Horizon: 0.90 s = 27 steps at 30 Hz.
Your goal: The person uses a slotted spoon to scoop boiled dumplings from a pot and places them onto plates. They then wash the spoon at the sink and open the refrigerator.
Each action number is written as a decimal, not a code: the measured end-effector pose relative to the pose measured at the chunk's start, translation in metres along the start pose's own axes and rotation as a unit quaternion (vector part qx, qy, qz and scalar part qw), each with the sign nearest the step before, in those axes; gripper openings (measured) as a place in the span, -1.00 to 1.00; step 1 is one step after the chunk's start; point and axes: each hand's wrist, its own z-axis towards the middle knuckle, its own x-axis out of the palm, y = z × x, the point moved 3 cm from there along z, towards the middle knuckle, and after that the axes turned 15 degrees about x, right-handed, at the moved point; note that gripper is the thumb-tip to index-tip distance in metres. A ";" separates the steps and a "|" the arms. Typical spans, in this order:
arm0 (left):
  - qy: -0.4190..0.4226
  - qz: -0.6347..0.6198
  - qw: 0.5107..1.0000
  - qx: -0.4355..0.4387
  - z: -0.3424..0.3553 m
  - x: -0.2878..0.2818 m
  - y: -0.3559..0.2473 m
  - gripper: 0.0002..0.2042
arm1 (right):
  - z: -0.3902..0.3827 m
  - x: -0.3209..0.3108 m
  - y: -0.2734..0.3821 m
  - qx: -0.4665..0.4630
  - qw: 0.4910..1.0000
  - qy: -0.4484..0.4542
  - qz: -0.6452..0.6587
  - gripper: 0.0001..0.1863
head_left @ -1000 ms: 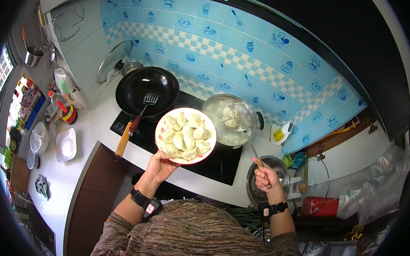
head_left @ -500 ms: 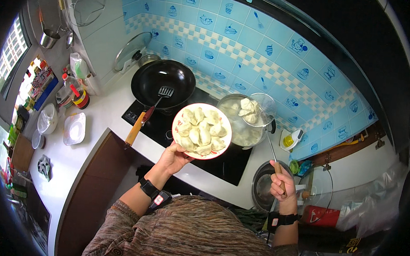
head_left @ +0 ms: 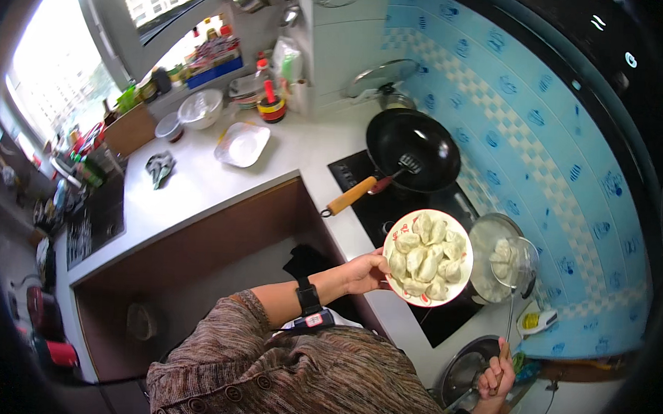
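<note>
My left hand (head_left: 368, 274) grips the near rim of a white plate (head_left: 465, 270) with red markings. Several dumplings (head_left: 427, 257) cover that plate. In my right hand (head_left: 496, 375) is the wooden handle of a wire skimmer (head_left: 523, 254). A few more dumplings (head_left: 504, 260) rest in the skimmer's basket, above the steaming pot (head_left: 485, 236) on the stove. The plate is held beside the pot, over the cooktop (head_left: 445, 327). Left of the pot, a black wok (head_left: 405, 136) holds a slotted spatula (head_left: 407, 164); its wooden handle (head_left: 350, 196) points toward me.
A metal bowl (head_left: 461, 372) stands on the counter near my right hand. Along the left counter (head_left: 192, 190) are a white tray (head_left: 242, 145), a white bowl (head_left: 200, 109), a grey cloth (head_left: 159, 168) and a sauce bottle (head_left: 271, 104). A glass lid (head_left: 382, 74) leans by the wall.
My view has swung to the left, so the stove now appears further right and more of the left counter and window shows. Both hands keep hold of the plate and the skimmer.
</note>
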 end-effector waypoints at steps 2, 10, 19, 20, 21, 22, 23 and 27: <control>-0.012 -0.019 1.000 0.008 -0.018 -0.011 -0.009 -0.30 | 0.005 -0.007 0.006 0.019 1.000 0.014 -0.009 -0.49; -0.083 -0.020 0.990 0.112 -0.118 -0.051 -0.038 -0.25 | 0.013 -0.014 0.017 0.057 0.998 0.029 -0.008 -0.46; -0.129 -0.043 0.978 0.157 -0.143 -0.076 -0.045 -0.31 | 0.025 0.005 0.003 0.081 0.993 0.085 0.009 -0.45; -0.128 -0.040 0.979 0.155 -0.141 -0.076 -0.049 -0.32 | 0.023 0.009 -0.003 0.079 0.993 0.090 0.010 -0.46; -0.110 -0.039 0.981 0.152 -0.136 -0.076 -0.053 -0.32 | 0.022 0.014 -0.009 0.082 0.991 0.105 0.009 -0.47; -0.105 -0.012 0.985 0.139 -0.131 -0.075 -0.057 -0.32 | 0.018 0.019 -0.014 0.083 0.990 0.113 0.009 -0.48; -0.063 -0.025 0.989 0.134 -0.126 -0.071 -0.060 -0.31 | 0.015 0.022 -0.019 0.077 0.989 0.124 0.009 -0.48; -0.041 -0.015 0.995 0.089 -0.089 -0.062 -0.065 -0.27 | 0.012 0.033 -0.034 0.048 0.992 0.119 -0.007 -0.50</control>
